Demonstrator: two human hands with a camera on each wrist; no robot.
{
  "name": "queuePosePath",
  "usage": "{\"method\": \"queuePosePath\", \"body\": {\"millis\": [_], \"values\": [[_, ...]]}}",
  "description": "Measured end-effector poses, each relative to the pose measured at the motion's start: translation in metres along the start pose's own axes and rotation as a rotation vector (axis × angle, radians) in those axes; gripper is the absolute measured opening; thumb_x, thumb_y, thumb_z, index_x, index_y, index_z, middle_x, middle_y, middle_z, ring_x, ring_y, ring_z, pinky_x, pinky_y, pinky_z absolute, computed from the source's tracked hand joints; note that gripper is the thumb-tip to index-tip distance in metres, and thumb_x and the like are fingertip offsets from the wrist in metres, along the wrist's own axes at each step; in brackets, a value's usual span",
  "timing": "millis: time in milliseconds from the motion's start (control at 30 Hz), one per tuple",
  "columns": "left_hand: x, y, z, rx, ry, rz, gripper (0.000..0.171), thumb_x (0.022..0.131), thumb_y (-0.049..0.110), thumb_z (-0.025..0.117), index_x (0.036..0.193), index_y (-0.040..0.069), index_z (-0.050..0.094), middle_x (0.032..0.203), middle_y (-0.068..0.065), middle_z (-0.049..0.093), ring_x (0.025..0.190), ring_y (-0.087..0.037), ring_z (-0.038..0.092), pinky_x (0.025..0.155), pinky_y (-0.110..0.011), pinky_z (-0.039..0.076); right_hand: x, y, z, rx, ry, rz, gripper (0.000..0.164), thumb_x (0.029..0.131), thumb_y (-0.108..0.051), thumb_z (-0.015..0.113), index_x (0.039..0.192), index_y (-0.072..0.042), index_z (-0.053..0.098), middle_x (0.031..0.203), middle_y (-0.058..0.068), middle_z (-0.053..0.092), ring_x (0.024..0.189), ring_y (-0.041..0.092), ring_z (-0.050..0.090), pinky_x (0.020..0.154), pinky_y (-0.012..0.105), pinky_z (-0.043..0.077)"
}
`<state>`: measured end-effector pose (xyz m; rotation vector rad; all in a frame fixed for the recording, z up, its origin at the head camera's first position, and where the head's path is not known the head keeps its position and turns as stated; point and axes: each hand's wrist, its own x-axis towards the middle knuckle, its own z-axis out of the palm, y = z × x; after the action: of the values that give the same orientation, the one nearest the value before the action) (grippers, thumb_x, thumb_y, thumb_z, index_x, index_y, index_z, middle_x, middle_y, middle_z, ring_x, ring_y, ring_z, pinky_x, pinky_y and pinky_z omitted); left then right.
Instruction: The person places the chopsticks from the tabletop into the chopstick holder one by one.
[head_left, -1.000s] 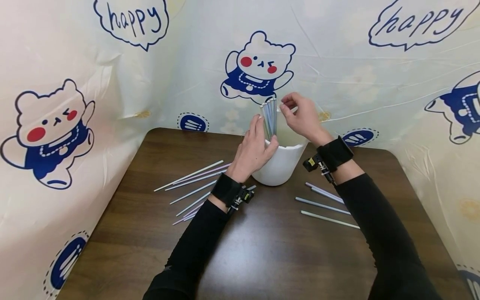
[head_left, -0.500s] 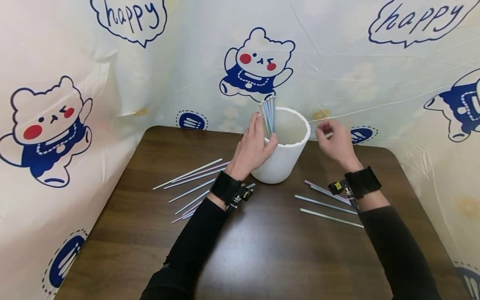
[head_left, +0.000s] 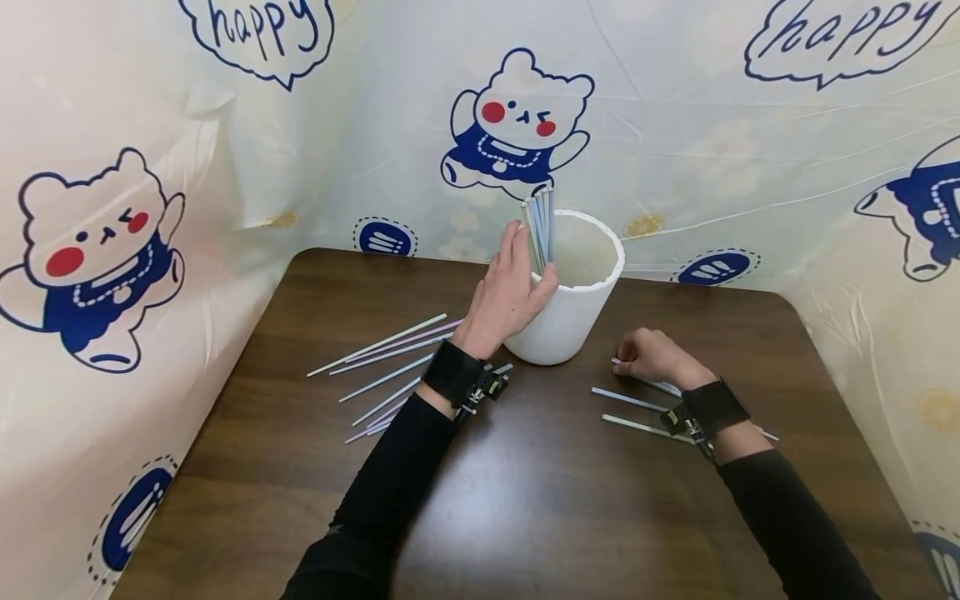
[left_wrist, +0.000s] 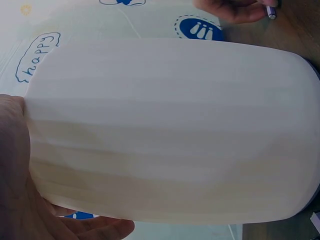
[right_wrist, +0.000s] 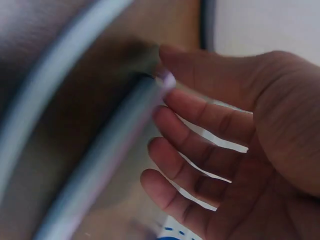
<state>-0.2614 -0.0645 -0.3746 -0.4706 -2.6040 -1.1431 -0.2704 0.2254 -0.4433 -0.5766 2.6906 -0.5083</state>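
My left hand (head_left: 501,304) grips the white cup (head_left: 566,325) at its left side; in the left wrist view its fingers curve round the wall (left_wrist: 175,130) near the rim. A bundle of several pastel straws (head_left: 538,229) stands upright inside the cup, beside that hand's fingers. Right of the cup, my right hand (head_left: 656,358) is low over the table and pinches the end of a purple straw (right_wrist: 167,80) between thumb and forefinger. A blue straw (head_left: 628,399) and a pale green straw (head_left: 645,428) lie close below this hand, partly hidden by the wrist camera.
Several more straws (head_left: 384,375) lie fanned out on the brown wooden table (head_left: 525,508), left of the cup and partly under the left wrist. A sheet with printed bears (head_left: 517,125) hangs behind and on both sides of the table.
My right hand has left the cup's rim, swung out to the right and come down to the straws on the table, now pinching one. The left hand stays at the cup.
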Motion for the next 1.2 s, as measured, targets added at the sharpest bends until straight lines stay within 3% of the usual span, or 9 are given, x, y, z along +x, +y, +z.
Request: {"method": "queuePosePath", "body": {"millis": [167,367,500,633,767,933,1100,1200], "values": [[0.0,0.0,0.0,-0.001,0.003,0.002,0.074,0.098,0.042,0.04,0.158,0.005,0.02,0.167,-0.016,0.017,0.12,-0.035,0.053,0.092,-0.05,0.056,0.001,0.002,0.007,-0.013,0.05,-0.039,0.012,0.09,-0.011,0.072,0.079,-0.006,0.069,0.07,0.002,0.065,0.065,0.014,0.055,0.061,0.03,0.044],[0.0,0.0,-0.001,-0.008,-0.007,-0.01,0.074,0.098,0.043,0.041,0.159,0.006,0.02,0.168,-0.015,0.016,0.122,-0.035,0.051,0.094,-0.05,0.055,0.0,0.005,0.006,-0.033,0.126,-0.027,0.007,0.094,-0.011,0.067,0.089,-0.005,0.067,0.076,0.005,0.066,0.068,0.017,0.057,0.063,0.031,0.046],[0.0,0.0,-0.002,-0.012,-0.014,-0.026,0.075,0.098,0.045,0.04,0.159,0.007,0.019,0.169,-0.014,0.014,0.125,-0.035,0.05,0.096,-0.052,0.054,-0.003,0.005,0.0,-0.064,0.223,-0.002,0.006,0.095,-0.011,0.065,0.097,-0.006,0.066,0.08,0.009,0.067,0.069,0.02,0.057,0.062,0.034,0.046],[0.0,-0.001,-0.001,-0.009,-0.006,-0.025,0.075,0.098,0.045,0.04,0.159,0.007,0.02,0.168,-0.014,0.015,0.123,-0.034,0.051,0.095,-0.051,0.054,-0.01,0.002,-0.012,-0.126,0.388,-0.054,0.004,0.095,-0.008,0.064,0.098,-0.005,0.064,0.084,0.013,0.07,0.072,0.026,0.062,0.062,0.044,0.05],[0.0,-0.001,-0.001,-0.009,-0.005,-0.016,0.074,0.098,0.044,0.041,0.159,0.006,0.02,0.167,-0.014,0.017,0.12,-0.034,0.052,0.093,-0.049,0.055,-0.018,-0.009,-0.035,-0.18,0.602,-0.12,0.004,0.095,-0.006,0.065,0.096,-0.004,0.062,0.081,0.015,0.068,0.075,0.033,0.062,0.065,0.051,0.049],[-0.002,0.0,0.0,-0.007,-0.007,-0.02,0.074,0.099,0.043,0.041,0.159,0.006,0.02,0.168,-0.014,0.017,0.12,-0.033,0.052,0.094,-0.05,0.055,-0.031,-0.03,-0.075,-0.201,0.828,-0.201,0.006,0.096,-0.002,0.064,0.096,0.004,0.062,0.079,0.02,0.065,0.074,0.037,0.058,0.067,0.05,0.045],[-0.002,0.0,0.0,-0.003,-0.006,-0.019,0.075,0.099,0.044,0.041,0.159,0.005,0.02,0.168,-0.015,0.017,0.121,-0.034,0.052,0.095,-0.05,0.054,-0.049,-0.058,-0.118,-0.151,0.972,-0.236,0.015,0.099,-0.003,0.06,0.105,0.011,0.06,0.09,0.026,0.066,0.079,0.036,0.058,0.07,0.032,0.036],[-0.002,0.0,0.0,-0.002,-0.003,-0.012,0.074,0.099,0.044,0.041,0.159,0.005,0.02,0.168,-0.015,0.017,0.121,-0.034,0.052,0.094,-0.05,0.055,-0.06,-0.076,-0.14,-0.107,1.049,-0.2,0.024,0.102,-0.011,0.058,0.112,0.011,0.059,0.097,0.027,0.065,0.081,0.018,0.052,0.07,0.02,0.028]]}}
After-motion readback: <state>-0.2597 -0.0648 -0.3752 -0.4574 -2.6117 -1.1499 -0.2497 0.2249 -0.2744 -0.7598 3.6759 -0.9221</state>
